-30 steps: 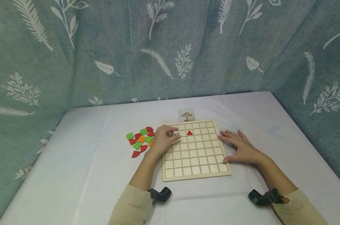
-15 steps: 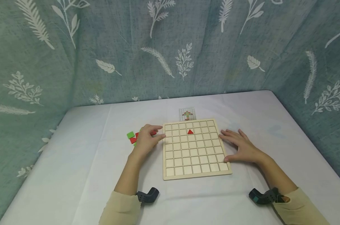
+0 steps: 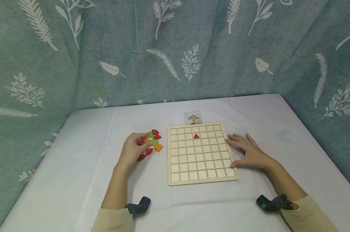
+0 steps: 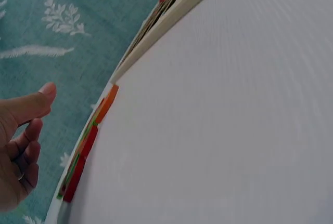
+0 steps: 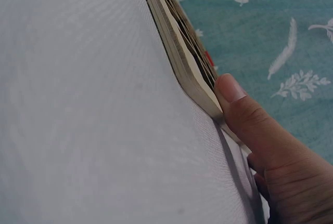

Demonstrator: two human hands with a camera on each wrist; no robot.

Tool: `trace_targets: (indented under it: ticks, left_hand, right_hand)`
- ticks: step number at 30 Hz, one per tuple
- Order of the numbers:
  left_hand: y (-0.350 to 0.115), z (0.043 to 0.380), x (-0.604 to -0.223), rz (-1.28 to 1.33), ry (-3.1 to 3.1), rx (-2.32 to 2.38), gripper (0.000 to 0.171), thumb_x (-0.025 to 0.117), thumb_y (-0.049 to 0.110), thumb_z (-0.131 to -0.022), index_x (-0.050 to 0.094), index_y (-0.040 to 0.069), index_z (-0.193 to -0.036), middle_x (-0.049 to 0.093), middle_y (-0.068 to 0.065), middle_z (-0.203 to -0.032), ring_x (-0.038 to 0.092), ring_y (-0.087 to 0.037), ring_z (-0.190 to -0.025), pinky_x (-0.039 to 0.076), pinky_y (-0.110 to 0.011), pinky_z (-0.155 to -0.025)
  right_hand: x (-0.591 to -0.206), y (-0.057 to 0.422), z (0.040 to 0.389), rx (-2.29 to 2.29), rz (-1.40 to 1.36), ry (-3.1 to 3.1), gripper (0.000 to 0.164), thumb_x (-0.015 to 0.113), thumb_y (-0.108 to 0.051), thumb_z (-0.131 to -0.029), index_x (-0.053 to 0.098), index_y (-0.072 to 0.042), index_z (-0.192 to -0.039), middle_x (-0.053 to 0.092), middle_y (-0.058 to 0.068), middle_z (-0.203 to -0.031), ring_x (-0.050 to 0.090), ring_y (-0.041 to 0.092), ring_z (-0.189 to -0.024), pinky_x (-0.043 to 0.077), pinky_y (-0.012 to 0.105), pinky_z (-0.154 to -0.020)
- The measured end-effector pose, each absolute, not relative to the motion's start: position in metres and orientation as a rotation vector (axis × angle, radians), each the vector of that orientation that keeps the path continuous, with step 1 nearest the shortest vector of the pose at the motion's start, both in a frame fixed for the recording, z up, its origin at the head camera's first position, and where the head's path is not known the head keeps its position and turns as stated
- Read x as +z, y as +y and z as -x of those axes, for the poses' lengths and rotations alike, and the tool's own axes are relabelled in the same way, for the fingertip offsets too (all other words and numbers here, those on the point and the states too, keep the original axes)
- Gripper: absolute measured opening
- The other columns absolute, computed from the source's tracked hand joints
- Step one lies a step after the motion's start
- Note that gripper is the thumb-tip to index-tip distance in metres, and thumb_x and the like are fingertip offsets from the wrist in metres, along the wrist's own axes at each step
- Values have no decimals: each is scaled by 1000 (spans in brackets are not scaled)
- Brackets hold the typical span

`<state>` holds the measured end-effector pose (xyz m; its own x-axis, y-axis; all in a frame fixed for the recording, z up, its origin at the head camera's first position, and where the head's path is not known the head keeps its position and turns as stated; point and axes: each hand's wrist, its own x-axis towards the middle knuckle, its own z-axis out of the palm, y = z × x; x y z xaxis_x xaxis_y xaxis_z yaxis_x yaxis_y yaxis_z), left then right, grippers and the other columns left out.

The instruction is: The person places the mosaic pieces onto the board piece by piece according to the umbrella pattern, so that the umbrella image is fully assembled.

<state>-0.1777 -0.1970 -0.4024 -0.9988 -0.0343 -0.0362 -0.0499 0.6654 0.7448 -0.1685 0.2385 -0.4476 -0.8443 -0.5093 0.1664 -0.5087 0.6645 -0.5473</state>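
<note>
My left hand (image 3: 132,149) hovers over the loose wooden pieces left of the board, thumb and fingers apart with nothing seen between them. Under and beside it lie red quarter-round pieces (image 3: 157,137), an orange square (image 3: 158,147) and green squares (image 3: 155,142); the hand hides some. In the left wrist view the thumb (image 4: 32,105) is raised above the row of pieces (image 4: 89,140). At the wooden grid board (image 3: 203,182), my right hand (image 3: 248,152) rests spread along the right edge, its thumb (image 5: 242,107) on the rim. One red triangle (image 3: 196,136) lies in an upper cell.
A small pattern card (image 3: 193,118) with a coloured arrow shape lies behind the board's far edge. White cloth (image 3: 76,180) covers the table, and a leaf-patterned curtain (image 3: 128,87) hangs along its back and sides.
My left hand has moved left from over the board's upper left to the loose pieces, uncovering the board's left edge. The right hand has stayed at the board's right edge.
</note>
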Motion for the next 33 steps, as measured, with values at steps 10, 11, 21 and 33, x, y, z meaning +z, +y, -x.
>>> trace_targets:
  ticks: [10,11,21,33]
  left_hand:
    - [-221,166,-407,128,2817,1170,45,73,28,-83,62,12,-124,56,-9,-112,49,-25,-103,49,-31,-78]
    - [-224,165,-408,129,2807,1157,45,73,29,-83,62,12,-123,56,-9,-113,49,-25,-104,49,-32,-79]
    - [-240,161,-411,63,2706,1127,40,79,29,-76,67,11,-110,60,-7,-113,51,-23,-102,43,-38,-88]
    - [-246,160,-419,-41,2700,1095,31,77,23,-78,70,13,-107,60,-5,-104,51,-24,-102,43,-41,-89]
  right_hand:
    - [-447,237,169,-935,881,2872,93,83,-46,-61,48,-7,-138,37,19,-147,25,41,-137,1,61,-109]
    - [-446,237,169,-935,880,2873,93,83,-46,-61,48,-7,-138,37,19,-147,25,41,-137,1,61,-109]
    - [-447,238,168,-937,864,2874,93,83,-47,-61,48,-7,-138,36,19,-148,25,40,-138,0,60,-110]
    - [-449,239,168,-935,858,2871,94,83,-48,-61,47,-8,-138,36,18,-148,24,40,-138,0,58,-110]
